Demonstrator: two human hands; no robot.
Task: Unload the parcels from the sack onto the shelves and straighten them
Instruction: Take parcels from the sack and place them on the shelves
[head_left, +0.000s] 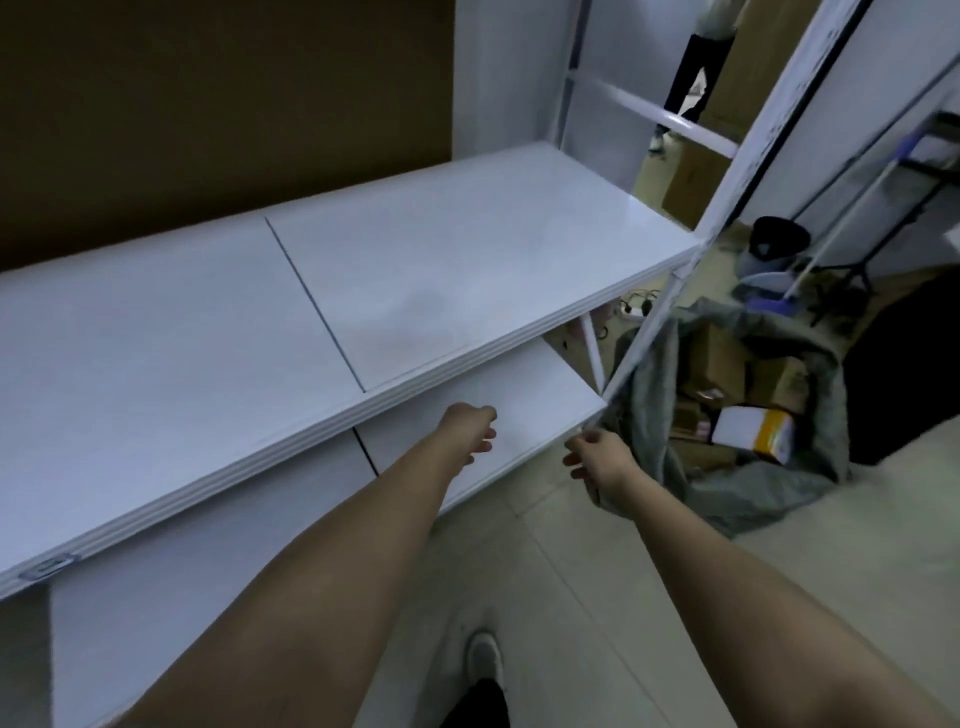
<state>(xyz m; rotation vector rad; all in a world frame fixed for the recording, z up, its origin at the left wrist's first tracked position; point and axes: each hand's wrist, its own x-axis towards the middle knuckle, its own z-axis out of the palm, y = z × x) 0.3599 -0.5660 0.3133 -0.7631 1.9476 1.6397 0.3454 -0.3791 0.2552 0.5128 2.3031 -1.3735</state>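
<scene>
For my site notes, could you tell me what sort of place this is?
Probably a parcel storeroom or sorting room: bare white metal shelves, a grey sack of cardboard parcels on the floor, more boxes behind.

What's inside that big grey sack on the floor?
The grey sack holds brown cardboard boxes and, on top, a white and yellow parcel. Whatever lies deeper is covered by these boxes and the sack's folds, so it cannot be seen.
</scene>
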